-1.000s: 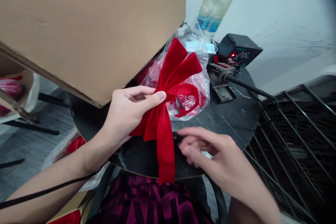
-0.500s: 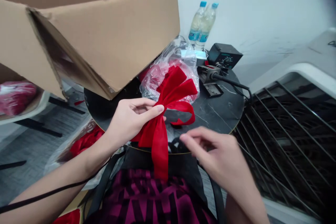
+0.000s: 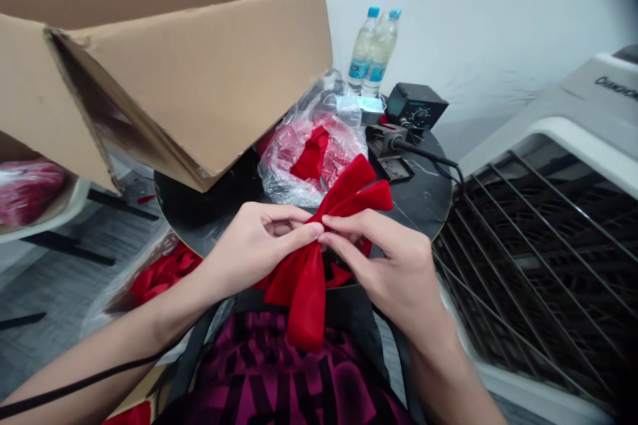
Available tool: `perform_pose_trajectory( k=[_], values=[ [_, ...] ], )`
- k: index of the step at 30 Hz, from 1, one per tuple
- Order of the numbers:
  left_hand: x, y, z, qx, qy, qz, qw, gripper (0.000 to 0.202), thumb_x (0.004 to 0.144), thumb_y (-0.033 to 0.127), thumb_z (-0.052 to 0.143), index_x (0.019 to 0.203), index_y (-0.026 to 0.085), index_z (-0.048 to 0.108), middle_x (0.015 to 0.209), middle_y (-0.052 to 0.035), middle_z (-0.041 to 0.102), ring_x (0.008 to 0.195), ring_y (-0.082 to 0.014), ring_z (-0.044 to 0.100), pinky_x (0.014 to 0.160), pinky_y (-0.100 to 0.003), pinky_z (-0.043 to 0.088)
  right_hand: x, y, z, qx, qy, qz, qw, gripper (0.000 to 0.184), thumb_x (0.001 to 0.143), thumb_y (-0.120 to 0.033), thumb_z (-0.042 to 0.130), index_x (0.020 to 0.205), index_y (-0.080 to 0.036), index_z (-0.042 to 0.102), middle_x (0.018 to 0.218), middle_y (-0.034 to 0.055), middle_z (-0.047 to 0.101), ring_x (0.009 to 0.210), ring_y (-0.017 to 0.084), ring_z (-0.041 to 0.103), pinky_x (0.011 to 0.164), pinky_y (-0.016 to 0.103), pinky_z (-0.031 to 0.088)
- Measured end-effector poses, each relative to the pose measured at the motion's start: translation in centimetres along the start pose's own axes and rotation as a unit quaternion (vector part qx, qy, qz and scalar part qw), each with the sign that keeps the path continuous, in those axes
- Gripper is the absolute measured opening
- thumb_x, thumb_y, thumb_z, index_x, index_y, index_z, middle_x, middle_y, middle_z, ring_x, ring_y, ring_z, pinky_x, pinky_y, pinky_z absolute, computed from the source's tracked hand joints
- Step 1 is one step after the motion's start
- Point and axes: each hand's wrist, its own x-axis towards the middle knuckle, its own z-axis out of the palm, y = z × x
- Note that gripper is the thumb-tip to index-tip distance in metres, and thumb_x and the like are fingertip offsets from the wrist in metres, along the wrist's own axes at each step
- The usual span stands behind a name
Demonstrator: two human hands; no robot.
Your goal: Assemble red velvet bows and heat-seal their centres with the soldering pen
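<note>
A red velvet ribbon bow (image 3: 319, 259) hangs over the near edge of a round black marble table (image 3: 423, 196). My left hand (image 3: 254, 246) pinches the bow at its knot from the left, thumb and forefinger closed on it. From the right, my right hand (image 3: 383, 262) meets it, fingertips pinched on the same knot. The bow's loops fan up to the right and its tails drop toward my lap.
A clear plastic bag of red ribbons (image 3: 309, 153) lies behind the bow. A large open cardboard box (image 3: 164, 73) overhangs the table's left. Two water bottles (image 3: 371, 50) and a black soldering station (image 3: 413, 109) with its iron stand (image 3: 391, 146) sit at the back. A white wire-fronted appliance (image 3: 543, 212) stands right.
My right hand has come up from the table's front edge and closed on the bow's knot. The bow has moved slightly toward me. The left hand keeps its grip.
</note>
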Motion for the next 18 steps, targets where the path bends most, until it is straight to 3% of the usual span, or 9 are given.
perform_pose_trajectory(
  k=[3,7,10,15,18],
  values=[
    [0.1,0.6,0.3,-0.022,-0.027,0.001,0.999,0.029,0.084,0.019,0.08,0.113,0.023,0.083,0.105,-0.0057,0.082,0.095,-0.0211,0.078,0.087,-0.025,0.062,0.2,0.0,-0.5,-0.004,0.006,0.012,1.0,0.01,0.096,-0.019,0.073,0.104,-0.023,0.075,0.095,0.0024,0.078,0.084,0.017,0.073,0.078,0.029,0.059],
    [0.7,1.2,0.7,0.014,-0.017,0.003,1.0,0.039,0.08,0.011,0.08,0.116,0.026,0.082,0.105,-0.0033,0.082,0.092,-0.0199,0.078,0.083,-0.023,0.064,0.7,0.2,-1.0,-0.011,0.017,0.008,1.0,0.013,0.095,-0.014,0.072,0.107,-0.02,0.074,0.092,0.0013,0.076,0.081,0.014,0.071,0.078,0.026,0.057],
    [1.4,1.4,0.8,0.041,-0.005,0.013,0.999,0.039,0.082,0.01,0.077,0.116,0.027,0.083,0.104,-0.0028,0.082,0.091,-0.0196,0.078,0.08,-0.022,0.063,1.2,0.5,-1.2,-0.028,0.015,0.009,0.999,0.015,0.094,-0.01,0.072,0.107,-0.018,0.072,0.09,0.0005,0.072,0.078,0.012,0.067,0.077,0.023,0.055],
    [3.0,1.2,0.6,0.095,-0.002,0.022,0.995,0.033,0.083,0.014,0.077,0.113,0.027,0.083,0.1,-0.0012,0.081,0.087,-0.0186,0.076,0.075,-0.021,0.062,2.2,1.5,-1.4,-0.023,-0.016,0.004,1.0,0.034,0.096,-0.005,0.064,0.125,-0.023,0.07,0.106,0.0037,0.07,0.092,0.014,0.068,0.088,0.026,0.056],
    [4.0,1.1,0.2,0.125,-0.022,0.041,0.991,0.029,0.085,0.017,0.076,0.111,0.026,0.083,0.099,-0.0022,0.08,0.087,-0.0198,0.075,0.076,-0.024,0.061,3.1,2.3,-1.6,0.005,-0.049,0.033,0.998,0.029,0.096,-0.007,0.065,0.116,-0.026,0.073,0.102,0.0024,0.07,0.091,0.015,0.068,0.084,0.027,0.057]
  ],
)
